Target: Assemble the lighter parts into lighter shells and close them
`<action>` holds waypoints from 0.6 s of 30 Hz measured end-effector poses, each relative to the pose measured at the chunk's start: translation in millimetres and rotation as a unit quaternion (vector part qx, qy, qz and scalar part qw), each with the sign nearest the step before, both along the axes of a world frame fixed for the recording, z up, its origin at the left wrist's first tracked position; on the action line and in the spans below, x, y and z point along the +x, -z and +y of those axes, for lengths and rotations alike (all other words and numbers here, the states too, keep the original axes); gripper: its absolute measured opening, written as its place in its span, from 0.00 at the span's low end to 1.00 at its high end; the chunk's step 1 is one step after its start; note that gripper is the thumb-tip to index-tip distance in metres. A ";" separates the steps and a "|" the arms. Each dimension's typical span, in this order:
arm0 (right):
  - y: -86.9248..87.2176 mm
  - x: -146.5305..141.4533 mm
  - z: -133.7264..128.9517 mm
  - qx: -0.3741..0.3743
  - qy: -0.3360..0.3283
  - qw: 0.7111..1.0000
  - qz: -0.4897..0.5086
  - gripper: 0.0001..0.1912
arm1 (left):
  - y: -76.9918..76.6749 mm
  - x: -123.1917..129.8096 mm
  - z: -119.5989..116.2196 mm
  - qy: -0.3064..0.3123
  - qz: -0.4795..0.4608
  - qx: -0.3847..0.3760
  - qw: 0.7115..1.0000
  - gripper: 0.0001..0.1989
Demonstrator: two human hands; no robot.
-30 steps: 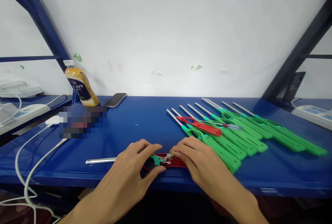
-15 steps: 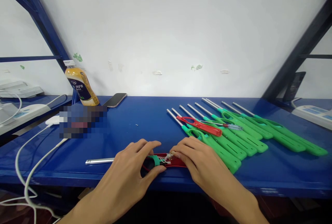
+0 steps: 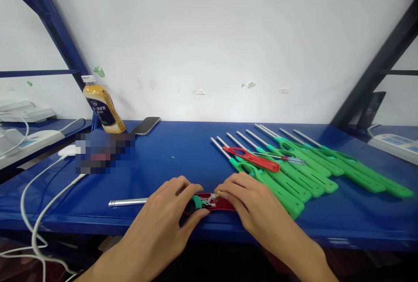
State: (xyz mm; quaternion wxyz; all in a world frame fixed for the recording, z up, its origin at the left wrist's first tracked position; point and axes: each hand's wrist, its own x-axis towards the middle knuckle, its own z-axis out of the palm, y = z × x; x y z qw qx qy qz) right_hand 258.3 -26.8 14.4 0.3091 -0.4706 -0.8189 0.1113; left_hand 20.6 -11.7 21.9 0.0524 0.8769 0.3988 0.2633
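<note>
An opened long-nosed gas lighter lies near the front edge of the blue table, its red half-shell (image 3: 225, 205) facing up and its metal tube (image 3: 128, 202) pointing left. My left hand (image 3: 163, 214) is closed round the shell, thumb on the near side and fingers on the far side, by the teal trigger (image 3: 197, 202). Thin pale wires (image 3: 206, 202) run inside the shell. With fingertips together, my right hand (image 3: 256, 199) pinches a small whitish fitting (image 3: 214, 196) at the wires' right. My fingers partly hide that fitting, so its kind is unclear.
Several green lighters (image 3: 287, 195) lie side by side at right. A loose red half-shell (image 3: 253, 158) and a screwdriver (image 3: 290, 159) rest on them. Farther left are a phone (image 3: 146, 125), a bottle (image 3: 103, 105) and white cables (image 3: 35, 212). A wall (image 3: 209, 42) closes off the back.
My left hand has shifted slightly, covering a little more of the red shell's left part. My right hand keeps its pinch in almost the same place. The view has moved very slightly.
</note>
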 end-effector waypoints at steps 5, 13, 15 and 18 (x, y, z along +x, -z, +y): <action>0.0 0.9 -0.8 -0.002 -0.003 1.000 0.009 0.15 | -2.3 0.3 2.0 0.026 0.010 -0.016 0.999 0.11; -0.4 1.5 -0.9 -0.005 -0.013 0.999 0.030 0.15 | 0.4 -1.3 3.3 0.045 -0.015 -0.037 0.998 0.08; -0.6 1.8 -1.1 -0.002 -0.013 0.999 0.030 0.15 | -0.4 -1.8 3.4 0.047 -0.009 -0.055 0.997 0.08; -0.8 2.2 -1.4 -0.003 -0.012 0.999 0.030 0.15 | -1.1 -1.6 3.4 0.058 0.006 -0.078 0.995 0.09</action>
